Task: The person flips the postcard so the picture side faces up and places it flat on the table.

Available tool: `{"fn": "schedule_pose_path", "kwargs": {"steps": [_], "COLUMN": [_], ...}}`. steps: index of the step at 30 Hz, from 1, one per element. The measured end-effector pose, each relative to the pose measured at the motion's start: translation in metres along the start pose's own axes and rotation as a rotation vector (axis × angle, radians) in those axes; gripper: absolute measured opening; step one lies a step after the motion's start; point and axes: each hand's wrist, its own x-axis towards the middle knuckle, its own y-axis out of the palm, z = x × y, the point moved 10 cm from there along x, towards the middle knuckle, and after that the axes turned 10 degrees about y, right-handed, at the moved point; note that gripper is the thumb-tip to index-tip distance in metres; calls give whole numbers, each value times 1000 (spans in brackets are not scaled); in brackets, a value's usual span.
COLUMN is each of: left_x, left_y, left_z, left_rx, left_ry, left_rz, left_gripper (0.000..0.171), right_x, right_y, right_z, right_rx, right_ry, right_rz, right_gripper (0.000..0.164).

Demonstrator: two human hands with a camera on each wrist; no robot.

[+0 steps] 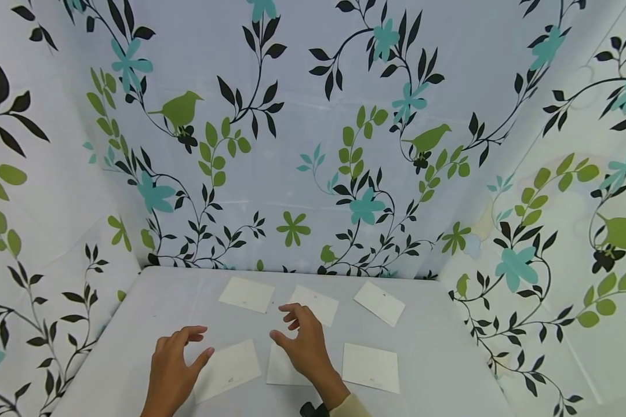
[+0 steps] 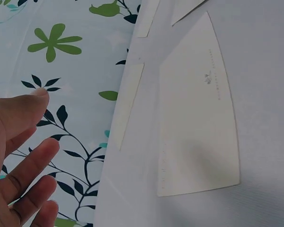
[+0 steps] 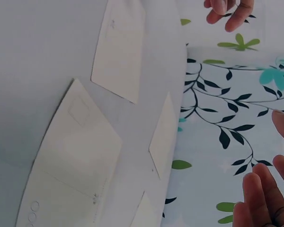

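Cards (image 1: 370, 368), six, lie in 2 rows on worktop (image 1: 438, 333) in head view; L hand (image 1: 171, 368) btwn 7 & 8 o'clock of ctr, R hand (image 1: 306, 346) at 6, both wide, holding nothing. L wrist: nearest card at 3 o'clock from L hand, apart. R wrist: cards at 8 & 11 o'clock of ctr, R hand clear. Prob. pre-grasp step; next move likely needs a thumb-finger pinch at a card edge.

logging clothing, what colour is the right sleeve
Beige; the right sleeve shows best in the head view.
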Motion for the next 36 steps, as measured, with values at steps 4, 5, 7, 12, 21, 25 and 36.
{"fn": "schedule_pose_path", "kwargs": {"steps": [4, 5, 7, 12, 21, 25, 36], "left_x": [-11, -13, -17, -25, -35, -39, -49], "left_y": [2, 3, 5, 14, 17, 18, 35], "left_z": [10, 12, 17, 33, 42, 45, 62], "left_rx": [2, 2, -4, -12, 26, 44, 53], "left_ry": [-15, -21, -39, -114, -99, -67, -109], "left_rz": [-7, -4, 13, 105, 122, 101, 169], "left_gripper": [47, 48, 49, 54, 57, 55, 63], "right_x": [-1, -1, -2, -3, -2, -3, -5], "right_y": [14, 16, 22, 33, 50, 58, 74], "right_z": [-7, -8, -10, -18, -30, -37, -49], "right_rx": [23, 31, 44, 77, 99, 104, 118], "right_ry": [30, 33, 36, 59, 82, 119, 143], "right_rz": [26, 32, 43, 69, 87, 105, 136], "right_gripper": [47, 47, 45, 44, 41, 39, 39]}}
